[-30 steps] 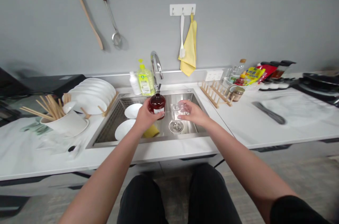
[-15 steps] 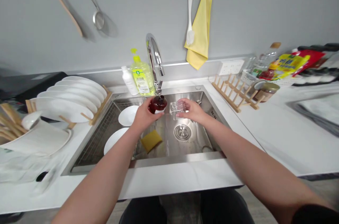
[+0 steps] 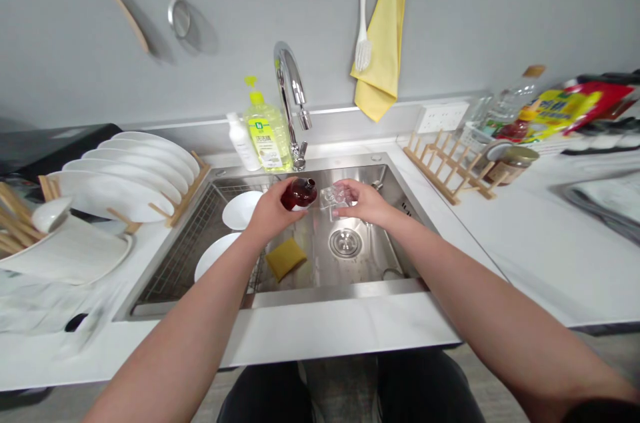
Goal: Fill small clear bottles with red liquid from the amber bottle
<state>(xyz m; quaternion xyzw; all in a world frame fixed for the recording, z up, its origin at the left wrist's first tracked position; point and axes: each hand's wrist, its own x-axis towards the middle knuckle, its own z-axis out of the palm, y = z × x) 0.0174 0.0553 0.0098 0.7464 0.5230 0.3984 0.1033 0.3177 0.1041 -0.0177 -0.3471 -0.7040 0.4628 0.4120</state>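
My left hand [image 3: 273, 215] grips a dark red glass bottle [image 3: 299, 194], which leans on its side above the sink with its top toward the right. My right hand [image 3: 363, 202] holds a clear drinking glass [image 3: 334, 195] by its side, close to the bottle but apart from it. Both hands are over the steel sink [image 3: 335, 293]. Below them lie a yellow sponge [image 3: 286, 258] and a small white plate [image 3: 241, 210]. A second white plate [image 3: 213, 256] is partly hidden behind my left forearm.
A chrome faucet [image 3: 290, 86] rises behind the sink beside a green dish soap bottle [image 3: 267, 133]. White plates stand in a wooden rack [image 3: 185, 180] at left, near a white utensil holder [image 3: 65, 253]. An empty wooden rack [image 3: 450, 173] stands at right.
The bottle has tipped from upright onto its side. Both hands and the glass have moved little, while the view has tilted down toward the sink.
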